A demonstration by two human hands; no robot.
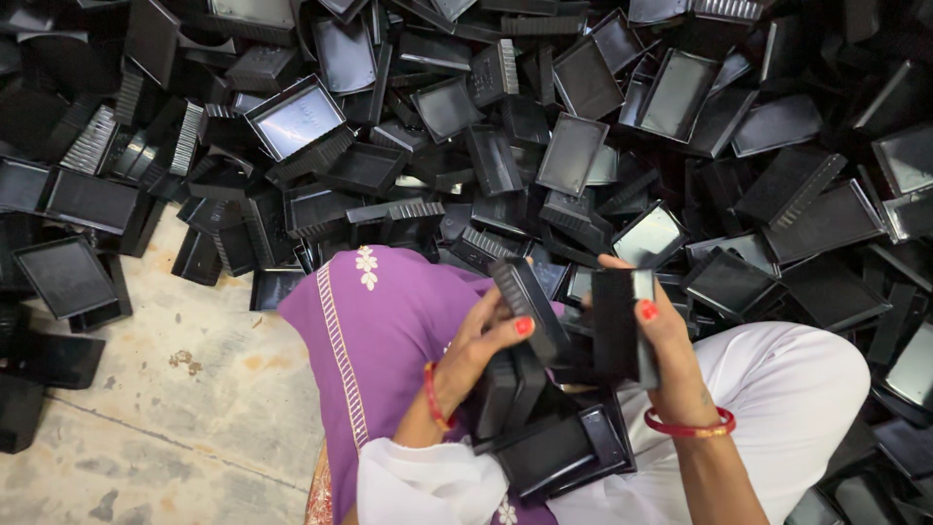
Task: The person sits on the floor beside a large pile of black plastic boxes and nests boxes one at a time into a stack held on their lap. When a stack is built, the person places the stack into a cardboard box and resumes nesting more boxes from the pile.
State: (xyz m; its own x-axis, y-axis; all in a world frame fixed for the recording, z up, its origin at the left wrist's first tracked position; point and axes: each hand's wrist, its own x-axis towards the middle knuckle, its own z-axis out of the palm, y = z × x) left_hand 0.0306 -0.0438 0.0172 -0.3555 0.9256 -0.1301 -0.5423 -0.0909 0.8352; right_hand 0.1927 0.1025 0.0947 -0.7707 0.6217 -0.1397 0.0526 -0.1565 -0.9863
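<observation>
While the person sits on the floor with legs folded, the left hand [483, 340] is curled around a black plastic tray [527, 309] held on edge, its thumb pressed flat against the tray's side and the fingers wrapped behind. Just beside it, the right hand [653, 326] grips a second black tray [618, 326], also upright, with the thumb on its near face and the fingers closed over the far edge; the two trays stand close together above the lap, whether touching I cannot tell. A red bangle [688, 425] circles the right wrist and a thinner red band [433, 397] the left. More stacked black trays [554, 449] rest in the lap between a purple embroidered cloth [374, 331] and white trousers [787, 389]. Ahead and to the right, a deep heap of loose trays [583, 146] fills the view, lying tilted, overturned and overlapping, hemming the knees in. They are shallow, rectangular, glossy inside, with ribbed outer rims. Stained, cracked concrete floor [175, 408] shows at lower left.
</observation>
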